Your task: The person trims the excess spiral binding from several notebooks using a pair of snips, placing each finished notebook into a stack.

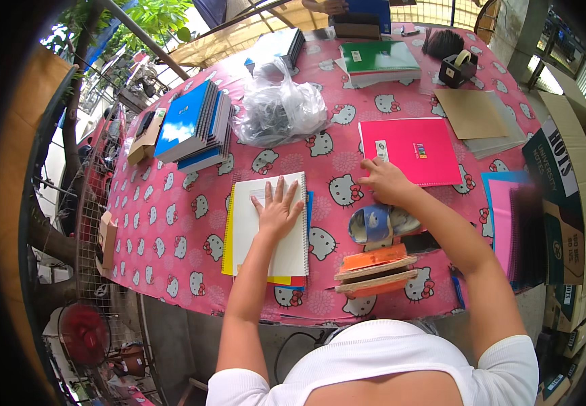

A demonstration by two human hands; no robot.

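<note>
Resting an open left hand (278,216) on a white spiral notebook (291,247), atop a yellow notebook (227,243). With right hand (385,183) half-curled at a magenta notebook (414,145), near-left corner; impossible to tell whether gripping.

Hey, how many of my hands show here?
2: your left hand lies flat on the white spiral notebook; your right hand is at the lower-left corner of the bright pink notebook.
</note>
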